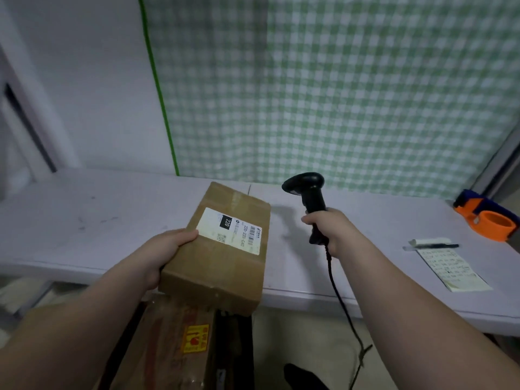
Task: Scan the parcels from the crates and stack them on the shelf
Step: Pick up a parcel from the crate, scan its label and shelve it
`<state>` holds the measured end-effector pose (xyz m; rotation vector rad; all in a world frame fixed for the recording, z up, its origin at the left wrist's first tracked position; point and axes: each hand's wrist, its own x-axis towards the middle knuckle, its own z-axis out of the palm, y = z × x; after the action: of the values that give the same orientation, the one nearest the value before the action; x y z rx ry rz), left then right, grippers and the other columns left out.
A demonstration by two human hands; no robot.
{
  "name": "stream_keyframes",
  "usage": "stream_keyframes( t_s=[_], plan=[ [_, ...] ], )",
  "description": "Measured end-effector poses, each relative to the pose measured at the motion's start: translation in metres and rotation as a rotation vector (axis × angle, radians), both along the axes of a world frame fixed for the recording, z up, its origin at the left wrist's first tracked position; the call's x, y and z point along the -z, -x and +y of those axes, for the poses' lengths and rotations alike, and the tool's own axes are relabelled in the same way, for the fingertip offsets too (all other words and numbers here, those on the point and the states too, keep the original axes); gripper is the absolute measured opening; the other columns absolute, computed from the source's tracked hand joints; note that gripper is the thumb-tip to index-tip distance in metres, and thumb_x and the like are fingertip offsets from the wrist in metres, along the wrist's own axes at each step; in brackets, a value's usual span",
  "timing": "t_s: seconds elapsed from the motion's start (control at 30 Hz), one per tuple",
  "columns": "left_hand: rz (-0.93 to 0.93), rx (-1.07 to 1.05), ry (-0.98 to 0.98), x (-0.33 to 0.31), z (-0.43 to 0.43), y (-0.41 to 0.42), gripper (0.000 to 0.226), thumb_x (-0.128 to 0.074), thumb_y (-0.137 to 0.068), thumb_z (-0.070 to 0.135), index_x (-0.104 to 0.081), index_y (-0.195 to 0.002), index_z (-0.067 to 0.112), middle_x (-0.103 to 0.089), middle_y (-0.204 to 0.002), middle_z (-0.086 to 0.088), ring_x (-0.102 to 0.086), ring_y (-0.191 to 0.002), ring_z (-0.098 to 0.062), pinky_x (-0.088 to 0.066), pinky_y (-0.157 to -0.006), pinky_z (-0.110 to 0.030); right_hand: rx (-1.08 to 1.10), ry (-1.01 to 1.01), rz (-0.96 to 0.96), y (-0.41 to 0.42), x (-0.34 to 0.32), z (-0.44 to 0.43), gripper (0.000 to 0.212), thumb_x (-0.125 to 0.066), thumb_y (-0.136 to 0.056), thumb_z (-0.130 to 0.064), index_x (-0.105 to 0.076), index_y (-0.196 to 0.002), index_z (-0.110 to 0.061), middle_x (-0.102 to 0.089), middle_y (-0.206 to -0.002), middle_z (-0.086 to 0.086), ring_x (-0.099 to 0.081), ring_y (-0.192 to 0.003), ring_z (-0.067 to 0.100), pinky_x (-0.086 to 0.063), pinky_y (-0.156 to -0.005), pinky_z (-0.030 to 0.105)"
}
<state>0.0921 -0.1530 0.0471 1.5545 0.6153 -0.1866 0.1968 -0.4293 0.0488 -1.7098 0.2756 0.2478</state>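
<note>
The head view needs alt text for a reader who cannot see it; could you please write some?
A person's left hand holds a cardboard parcel, label up, over the near edge of a pale table, while the right hand grips a black barcode scanner beside it. An orange tape dispenser, a pen and a handwritten note lie farther right.

Bare forearms (84, 319) lead to the left hand (166, 249) and right hand (329, 229); one foot (301, 375) wears black.

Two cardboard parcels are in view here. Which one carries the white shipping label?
The upper parcel, gripped by the left hand, with its white label facing up. The lower parcel beneath it shows only a yellow sticker.
</note>
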Motion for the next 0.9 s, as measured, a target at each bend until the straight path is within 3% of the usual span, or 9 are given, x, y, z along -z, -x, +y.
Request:
stream_keyframes(
  t_s=[0.17, 0.27, 0.33, 0.4, 0.47, 0.63, 0.77, 0.9],
  plan=[
    [0.020, 0.008, -0.219, -0.005, 0.044, 0.032, 0.031, -0.056, -0.096, 0.031, -0.060, -0.124, 0.017, -0.067, -0.104, -0.009, -0.063, -0.088, -0.027, -0.050, -0.071, -0.032, -0.174, -0.012, -0.025, 0.035, -0.019, 0.038, 0.021, -0.063, -0.083, 0.003, -0.056, -0.100, -0.008, -0.055, -0.077, 0.008, -0.052, -0.061, 0.017, -0.046, -0.062, 0.032],
    [0.074, 0.046, -0.438, 0.005, 0.057, 0.042, 0.050, -0.057, -0.096, 0.032, -0.044, -0.143, 0.022, -0.051, -0.138, -0.011, -0.053, -0.113, -0.030, -0.045, -0.094, -0.039, -0.255, 0.027, -0.022, 0.055, -0.028, 0.056, 0.015, -0.063, -0.085, -0.003, -0.058, -0.097, -0.011, -0.056, -0.076, 0.005, -0.049, -0.058, 0.015, -0.043, -0.061, 0.030],
    [0.096, 0.148, -0.573, 0.010, 0.052, 0.049, 0.063, -0.058, -0.094, 0.036, -0.032, -0.149, 0.023, -0.039, -0.149, -0.012, -0.044, -0.128, -0.033, -0.040, -0.102, -0.039, -0.319, 0.061, -0.017, 0.068, -0.033, 0.066, 0.013, -0.063, -0.086, -0.009, -0.059, -0.098, -0.013, -0.056, -0.073, 0.003, -0.047, -0.059, 0.015, -0.040, -0.058, 0.028],
    [0.108, 0.249, -0.818, 0.015, 0.037, 0.055, 0.076, -0.060, -0.089, 0.049, -0.024, -0.151, 0.024, -0.029, -0.153, -0.013, -0.035, -0.135, -0.034, -0.036, -0.107, -0.040, -0.385, 0.077, -0.008, 0.079, -0.037, 0.072, 0.013, -0.064, -0.087, -0.013, -0.058, -0.098, -0.014, -0.055, -0.070, 0.003, -0.046, -0.058, 0.015, -0.038, -0.056, 0.027],
    [0.097, 0.324, -1.100, 0.018, 0.016, 0.064, 0.095, -0.060, -0.076, 0.069, -0.018, -0.152, 0.030, -0.014, -0.158, -0.011, -0.019, -0.142, -0.035, -0.026, -0.113, -0.052, -0.430, 0.085, 0.002, 0.087, -0.041, 0.076, 0.012, -0.063, -0.089, -0.016, -0.057, -0.099, -0.015, -0.054, -0.070, 0.003, -0.045, -0.058, 0.015, -0.038, -0.054, 0.028],
    [0.071, 0.661, -1.376, 0.033, -0.021, 0.083, 0.114, -0.055, -0.062, 0.086, -0.004, -0.152, 0.036, 0.000, -0.162, -0.004, 0.004, -0.148, -0.031, 0.000, -0.112, -0.067, -0.463, 0.082, -0.022, 0.099, -0.051, 0.080, 0.018, -0.062, -0.088, -0.007, -0.055, -0.104, -0.014, -0.055, -0.071, 0.005, -0.049, -0.056, 0.016, -0.041, -0.052, 0.027],
    [0.009, 0.563, -1.471, 0.041, -0.025, 0.089, 0.102, -0.047, -0.070, 0.085, -0.011, -0.151, 0.035, -0.010, -0.160, -0.006, -0.004, -0.148, -0.032, 0.000, -0.114, -0.064, -0.505, 0.253, -0.118, 0.103, -0.054, 0.078, 0.033, -0.063, -0.083, 0.001, -0.058, -0.111, -0.015, -0.060, -0.084, 0.009, -0.056, -0.067, 0.019, -0.046, -0.066, 0.034],
    [-0.053, 0.488, -1.460, 0.044, -0.025, 0.091, 0.076, -0.040, -0.086, 0.067, -0.017, -0.150, 0.033, -0.014, -0.158, -0.005, -0.002, -0.148, -0.030, -0.003, -0.113, -0.066, -0.509, 0.322, -0.180, 0.106, -0.057, 0.077, 0.038, -0.064, -0.080, 0.002, -0.056, -0.111, -0.020, -0.060, -0.085, 0.006, -0.057, -0.069, 0.016, -0.047, -0.069, 0.034]
  ],
)
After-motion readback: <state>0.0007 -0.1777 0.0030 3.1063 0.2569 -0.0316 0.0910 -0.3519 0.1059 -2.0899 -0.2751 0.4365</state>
